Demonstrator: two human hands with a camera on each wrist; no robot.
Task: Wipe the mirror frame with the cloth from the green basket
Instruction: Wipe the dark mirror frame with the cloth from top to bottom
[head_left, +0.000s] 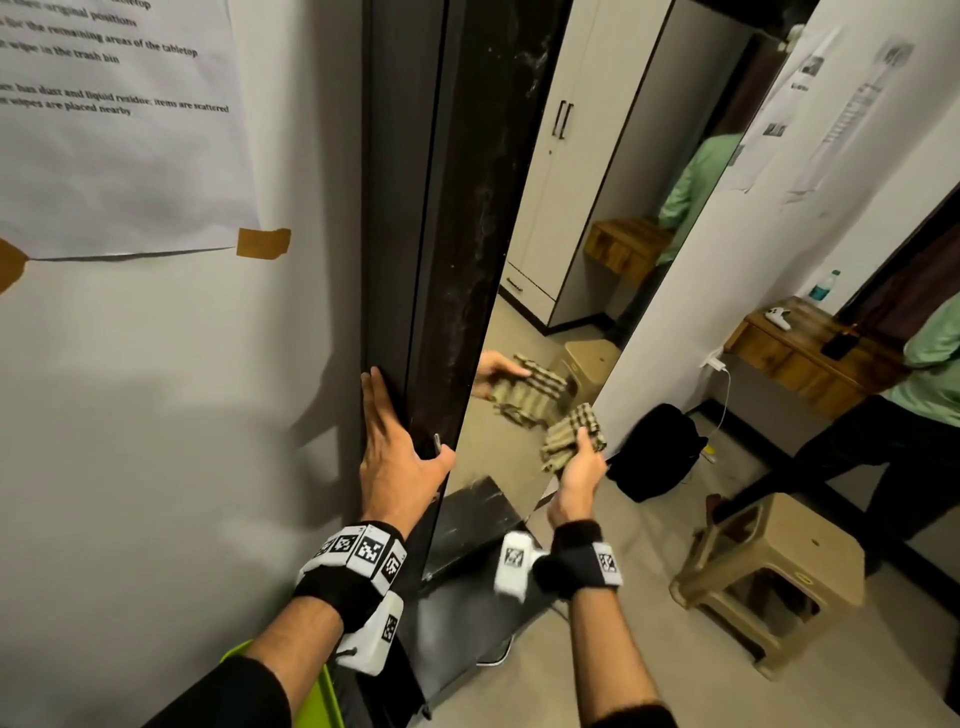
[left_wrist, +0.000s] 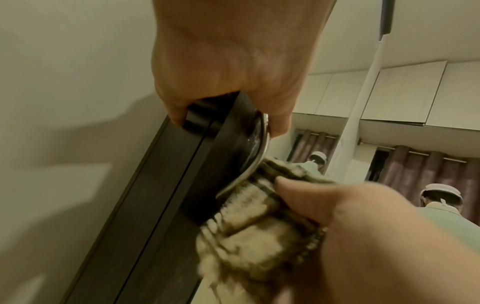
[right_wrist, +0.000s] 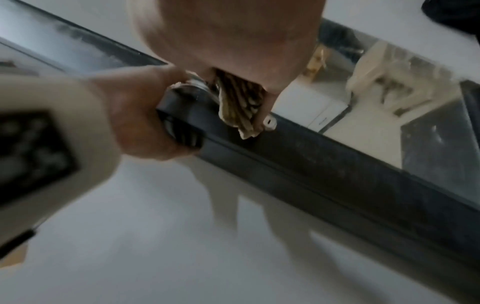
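A tall mirror with a dusty dark frame (head_left: 447, 260) leans against the wall. My left hand (head_left: 395, 447) grips the frame's left edge low down, fingers along the side and thumb hooked over the front. In the left wrist view the left hand (left_wrist: 228, 72) clamps the frame (left_wrist: 161, 195). My right hand (head_left: 576, 473) holds a folded checked cloth (head_left: 571, 431) in front of the glass, close to the frame's inner edge. The right wrist view shows the cloth (right_wrist: 239, 107) at the frame (right_wrist: 324, 168), beside the left hand (right_wrist: 135, 111). A corner of the green basket (head_left: 322, 696) shows under my left forearm.
A beige plastic stool (head_left: 774, 571) and a black bag (head_left: 654, 452) stand on the floor to the right. A person in a green shirt (head_left: 935, 374) stands by a wooden shelf (head_left: 800, 348). A taped paper sheet (head_left: 119, 130) hangs on the wall at left.
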